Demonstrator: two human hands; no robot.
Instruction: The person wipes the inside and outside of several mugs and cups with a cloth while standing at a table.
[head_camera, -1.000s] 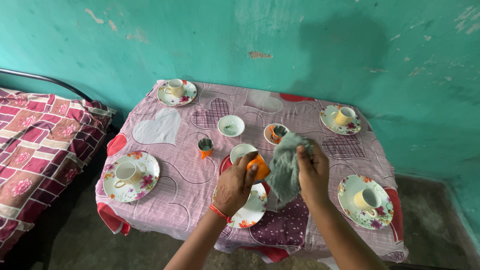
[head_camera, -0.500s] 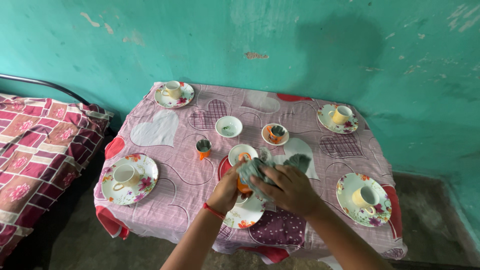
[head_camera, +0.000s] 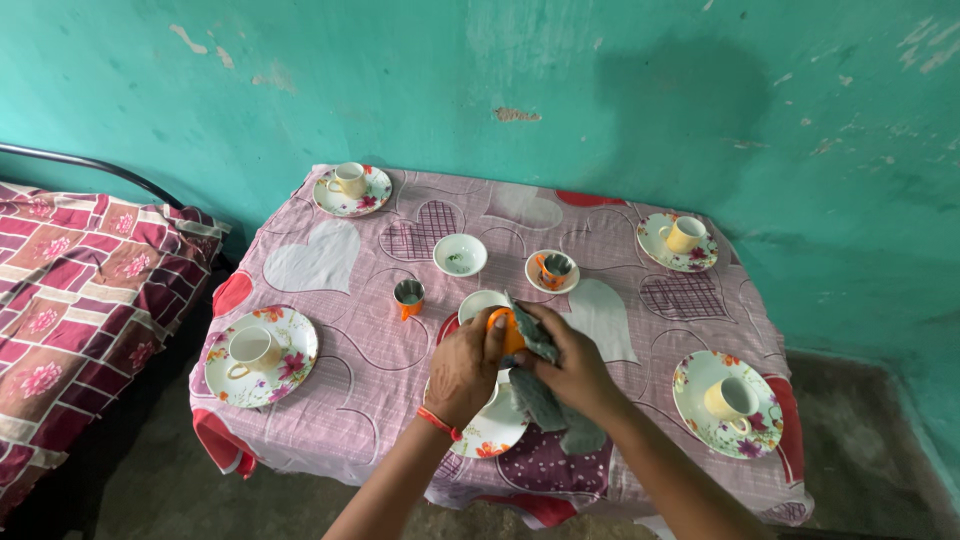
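Observation:
My left hand (head_camera: 462, 368) grips a small orange cup (head_camera: 508, 330) above the near edge of the table. My right hand (head_camera: 572, 368) holds a grey-green cloth (head_camera: 545, 395) pressed against the cup, and the cloth hangs down below the hand. Under both hands lies a floral plate (head_camera: 487, 432). A small white saucer (head_camera: 478, 301) sits just beyond the cup.
The table wears a pink heart-patterned cloth (head_camera: 330, 255). Floral plates with cream or yellow cups stand at the left (head_camera: 262, 354), far left (head_camera: 351, 189), far right (head_camera: 679, 241) and right (head_camera: 727, 402). A white bowl (head_camera: 460, 254), an orange cup on a saucer (head_camera: 552, 270) and a small orange cup (head_camera: 408, 295) stand mid-table. A bed (head_camera: 70, 290) is at the left.
The cloth went from hanging free beside the cup to being wrapped over it, then shifted down along its side. My right hand moved in against the cup.

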